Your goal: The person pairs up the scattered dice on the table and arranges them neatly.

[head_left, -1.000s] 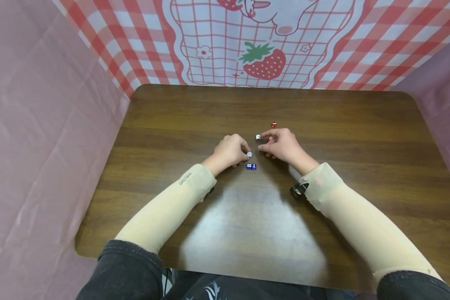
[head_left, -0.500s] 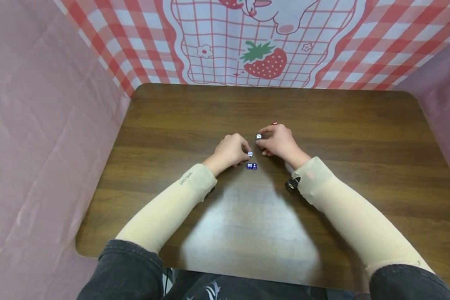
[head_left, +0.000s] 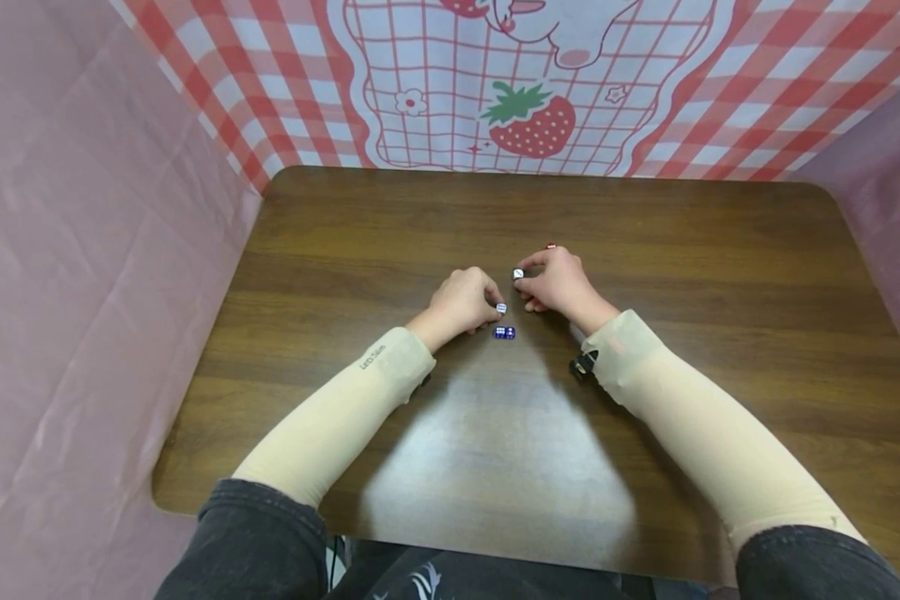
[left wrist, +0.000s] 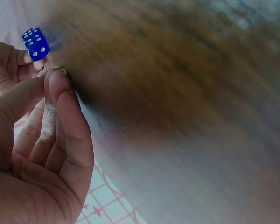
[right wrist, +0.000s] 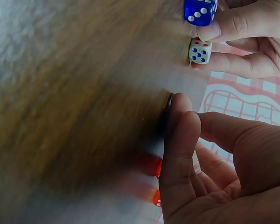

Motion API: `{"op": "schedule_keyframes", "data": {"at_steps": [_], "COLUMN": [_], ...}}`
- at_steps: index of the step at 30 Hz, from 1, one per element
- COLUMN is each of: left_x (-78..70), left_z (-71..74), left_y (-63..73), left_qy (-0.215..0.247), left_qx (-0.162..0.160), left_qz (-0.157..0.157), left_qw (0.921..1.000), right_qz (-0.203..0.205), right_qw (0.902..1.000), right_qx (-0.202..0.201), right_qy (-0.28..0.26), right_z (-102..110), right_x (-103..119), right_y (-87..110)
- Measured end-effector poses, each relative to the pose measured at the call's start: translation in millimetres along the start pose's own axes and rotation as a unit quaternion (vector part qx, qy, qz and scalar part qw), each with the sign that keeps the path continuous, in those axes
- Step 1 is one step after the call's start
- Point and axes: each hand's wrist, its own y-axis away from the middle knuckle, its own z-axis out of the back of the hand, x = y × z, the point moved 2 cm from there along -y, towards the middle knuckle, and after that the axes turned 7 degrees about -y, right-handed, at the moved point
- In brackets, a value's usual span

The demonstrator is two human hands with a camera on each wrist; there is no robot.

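A softly creased pink cloth (head_left: 82,275) hangs at the far left, beside the counter (head_left: 330,250), a brown wood-grained top with rounded corners and a pale glare towards its near edge. Over its left part reaches a smooth cream arm sleeve (head_left: 337,404) with small lettering near the cuff, leading to the left hand (head_left: 459,302). That hand's grip is narrow: thumb and forefinger pinch the first white die (right wrist: 200,51), a small round-cornered cube with blue and red pips. Just to the near side of it, two glossy, deep-blue dice (head_left: 504,332) with white pips lie side by side, touching.

Slightly right and farther off, the second white die (head_left: 518,273) sits between the right hand's finger and thumb; this grip is narrow too, and in the right wrist view the fingertips hide the cube. Beyond, a red-and-white checked cloth with a printed strawberry (head_left: 532,125) hangs behind the counter. The right hand (head_left: 562,285) stands in the way of two shiny red dice (right wrist: 157,198), only a bit of one peeking past its far side from above. A black wrist device (head_left: 582,365) hangs at the right cuff.
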Motion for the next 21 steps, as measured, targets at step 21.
{"op": "schedule_keyframes", "data": {"at_steps": [21], "left_x": [-0.1], "left_z": [-0.3], "left_y": [0.4], "left_qy": [-0.006], "left_qx": [-0.002], "left_qz": [-0.003], "left_qw": [1.0000], "right_qz": [0.021], "right_qw": [0.9979], "right_qx": [-0.012], "right_qy": [0.060], "right_z": [-3.8], "right_x": [4.7], "right_y": [5.0]}}
